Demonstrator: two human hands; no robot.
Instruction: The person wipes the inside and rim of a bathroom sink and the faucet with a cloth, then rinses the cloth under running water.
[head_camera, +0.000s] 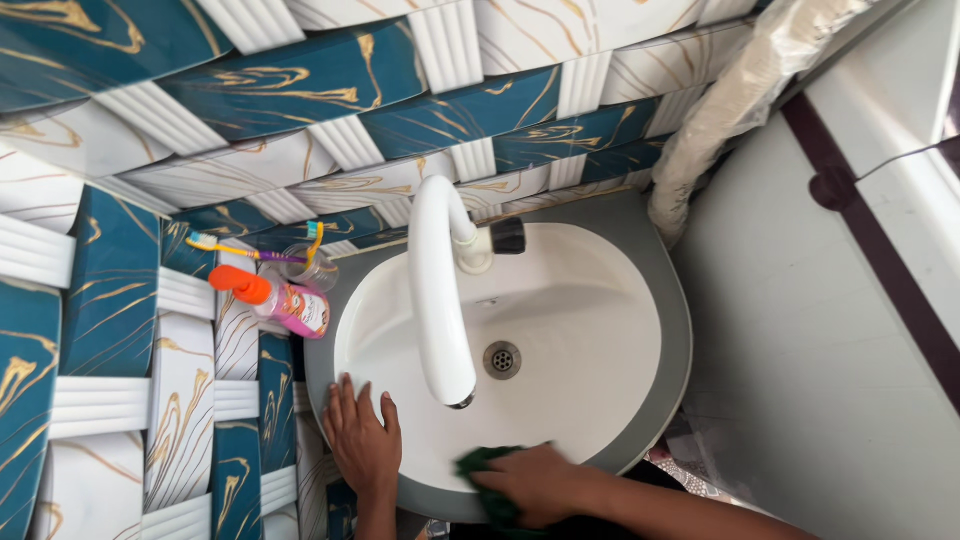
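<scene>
Cloth (485, 485) gripped by right hand (535, 480) on sink (660, 300) rim; left hand (362, 440) flat, fingers spread.

One head view looks steeply down, close above the sink (655, 285); tiled wall (110, 290) behind.

Sink basin (600, 300) sits in the corner, tiled wall (110, 300) to its left and behind it, plain wall (800, 330) to its right. Tap (440, 290) mounted at the back rim, spout arcing forward over the bowl; drain (502, 359) just right of the spout tip. Soap bottle (285, 300) lies on the left rim, cup with toothbrushes (310, 262) just behind it. Left hand (362, 440) flat on the front-left rim. Right hand (535, 482) on the front rim, pressing a cloth (480, 465) onto it. Wrapped pipe (720, 110) runs up the back-right corner.
</scene>
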